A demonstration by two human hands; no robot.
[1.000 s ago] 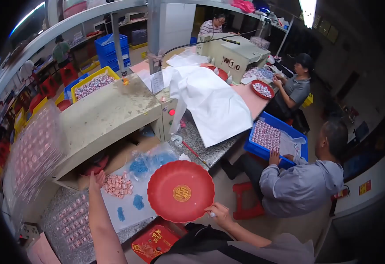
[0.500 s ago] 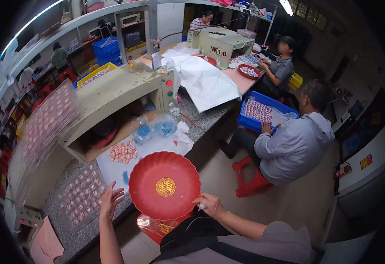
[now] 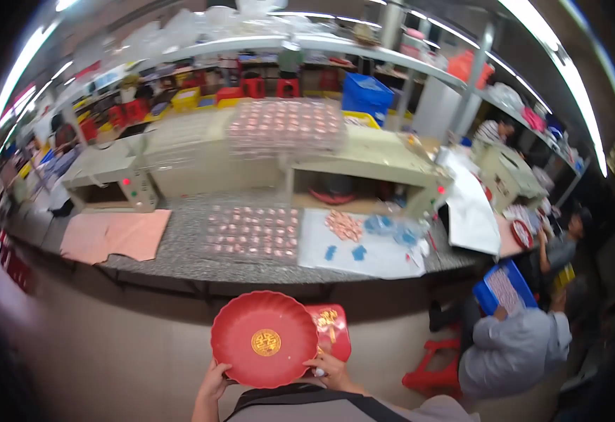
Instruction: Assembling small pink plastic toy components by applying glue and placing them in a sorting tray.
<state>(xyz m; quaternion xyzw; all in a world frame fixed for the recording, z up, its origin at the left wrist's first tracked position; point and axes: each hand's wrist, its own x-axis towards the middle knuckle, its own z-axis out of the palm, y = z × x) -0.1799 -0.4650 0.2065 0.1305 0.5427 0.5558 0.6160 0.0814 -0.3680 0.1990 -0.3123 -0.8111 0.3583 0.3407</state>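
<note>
A round red tray [image 3: 251, 323] with a fluted rim and a gold emblem in its middle is held in front of my body, with only a few pale specks on it. My left hand [image 3: 216, 382] grips its lower left rim. At the lower right rim, my right hand [image 3: 333, 371] is closed on the edge, with a small white object [image 3: 319, 372] by its fingers. Beyond the tray, a clear sheet of small pink pieces [image 3: 251, 232] lies on the worktable, beside a loose heap of pink pieces [image 3: 343, 226] on white paper [image 3: 385, 264].
A red stool [image 3: 334, 330] stands just behind the tray. Stacked clear trays [image 3: 286, 126] sit atop a beige machine [image 3: 371, 151]. Pink sheets [image 3: 114, 234] lie at the table's left. To the right, a seated person [image 3: 511, 352] has a blue crate [image 3: 504, 287].
My view has swung left, bringing the worktable straight ahead. My left hand, earlier apart from the tray with fingers spread, now grips its rim. The right hand keeps its hold.
</note>
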